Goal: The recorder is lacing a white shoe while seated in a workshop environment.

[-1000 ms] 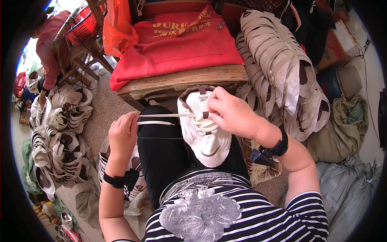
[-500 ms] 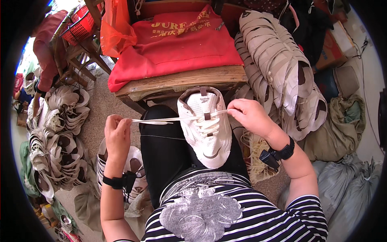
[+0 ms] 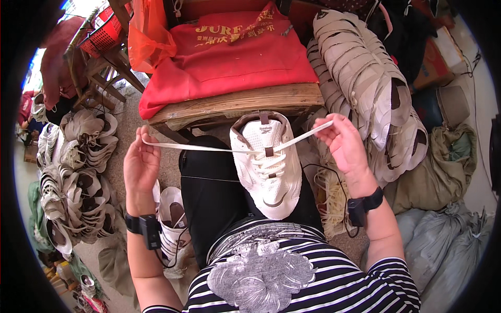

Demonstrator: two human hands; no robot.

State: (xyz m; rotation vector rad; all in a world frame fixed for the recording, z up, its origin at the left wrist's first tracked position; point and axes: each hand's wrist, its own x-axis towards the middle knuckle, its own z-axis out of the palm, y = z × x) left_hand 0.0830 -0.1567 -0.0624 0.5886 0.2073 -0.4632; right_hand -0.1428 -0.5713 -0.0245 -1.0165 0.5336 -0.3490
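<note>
A white sneaker upper (image 3: 271,180) with a brown collar lining rests on my lap, its toe toward me. A flat cream shoelace (image 3: 201,148) is threaded in crosses over its tongue. Off to the left, my left hand (image 3: 142,163) grips one end of the lace, which runs nearly level to the shoe. The other end slants up to my right hand (image 3: 342,140), palm turned up and fingers curled around it. Both hands are clear of the shoe itself, and both lace ends look taut.
Ahead stands a wooden chair (image 3: 245,103) covered with a red cloth (image 3: 229,62). Stacked beige shoe uppers (image 3: 360,68) lean at its right; more upper piles (image 3: 83,193) lie on the left floor. A bundle of cream laces (image 3: 334,195) hangs by my right knee. Grey sacks (image 3: 443,245) sit at right.
Both hands have moved apart and turned palm-up, drawing the lace ends outward. The right end now rises toward my right hand. The shoe stays in place on my lap.
</note>
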